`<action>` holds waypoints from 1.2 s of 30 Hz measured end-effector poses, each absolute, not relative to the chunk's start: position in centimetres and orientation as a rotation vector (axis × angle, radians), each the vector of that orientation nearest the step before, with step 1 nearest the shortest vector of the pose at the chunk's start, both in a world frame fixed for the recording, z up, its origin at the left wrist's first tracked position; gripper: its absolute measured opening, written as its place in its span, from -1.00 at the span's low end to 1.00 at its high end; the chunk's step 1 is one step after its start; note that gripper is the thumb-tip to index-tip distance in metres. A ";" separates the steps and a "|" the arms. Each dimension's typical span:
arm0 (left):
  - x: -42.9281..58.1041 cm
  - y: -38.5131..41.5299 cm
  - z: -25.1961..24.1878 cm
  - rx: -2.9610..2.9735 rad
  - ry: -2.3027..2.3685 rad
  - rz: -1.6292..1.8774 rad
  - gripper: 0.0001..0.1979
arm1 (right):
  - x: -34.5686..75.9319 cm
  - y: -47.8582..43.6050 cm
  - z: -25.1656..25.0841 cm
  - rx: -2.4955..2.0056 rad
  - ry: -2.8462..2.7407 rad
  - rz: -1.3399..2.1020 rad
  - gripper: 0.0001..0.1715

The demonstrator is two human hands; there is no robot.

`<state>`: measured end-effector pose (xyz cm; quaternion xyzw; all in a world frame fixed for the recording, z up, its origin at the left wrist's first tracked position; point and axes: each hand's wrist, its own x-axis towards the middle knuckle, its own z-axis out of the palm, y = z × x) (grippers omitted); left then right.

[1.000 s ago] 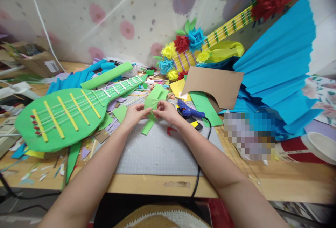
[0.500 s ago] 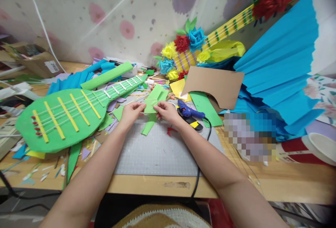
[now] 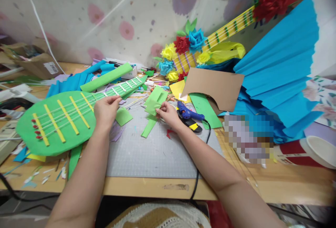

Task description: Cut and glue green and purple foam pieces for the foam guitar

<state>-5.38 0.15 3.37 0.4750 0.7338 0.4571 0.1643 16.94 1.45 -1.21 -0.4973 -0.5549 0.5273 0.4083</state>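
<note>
1. In the head view, the right hand (image 3: 169,114) pinches the near right corner of a piece of green paper (image 3: 151,107) between thumb and fingers. An edge grip like this probably leaves most of the face uncovered.
2. The paper is above the far part of the mat (image 3: 154,158), over a green strip (image 3: 148,128). Other green pieces overlap there, so where it ends cannot be told.
3. The left hand (image 3: 105,110) is over the lute (image 3: 60,116), where body meets neck, its thumb and fingertips drawn together. Whether it grips anything or merely hovers cannot be told.
4. The lute lies strings up on the left of the counter (image 3: 131,186), its neck pointing away from the person; this seems to leave the mat's near part free for handwork.
5. The glue gun (image 3: 191,111) rests on a black-and-yellow thing (image 3: 195,126) just beside the right hand, presumably for easy reach. Its cord (image 3: 209,135) trails over the near edge.
6. Cardboard (image 3: 214,84) lies beyond the gun, apparently pushed aside.
</note>
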 end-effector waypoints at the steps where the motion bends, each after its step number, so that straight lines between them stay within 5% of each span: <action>1: -5.7 0.2 3.9 1.356 2.186 1.242 -0.73 | 17.0 1.5 -1.3 -1.248 -1.404 1.324 -0.77; 5: -5.8 0.3 5.2 1.563 2.383 0.793 -0.70 | 17.2 1.5 -1.3 -1.246 -1.445 1.284 -0.79; 11: -5.8 0.1 3.9 2.238 2.074 0.180 -0.34 | 17.2 1.4 -1.4 -1.321 -1.523 1.144 -0.82; 14: -6.2 -0.2 3.3 2.270 2.031 0.021 -0.33 | 17.2 1.4 -1.5 -1.338 -1.533 1.115 -0.80; 24: -2.7 -0.6 3.4 2.250 1.683 0.515 -0.11 | 17.3 1.0 -0.3 -1.351 -1.561 0.992 -0.80; 36: 0.2 -0.3 -1.2 2.202 1.415 0.782 -0.11 | 17.6 1.0 -0.6 -1.389 -1.704 0.876 -0.85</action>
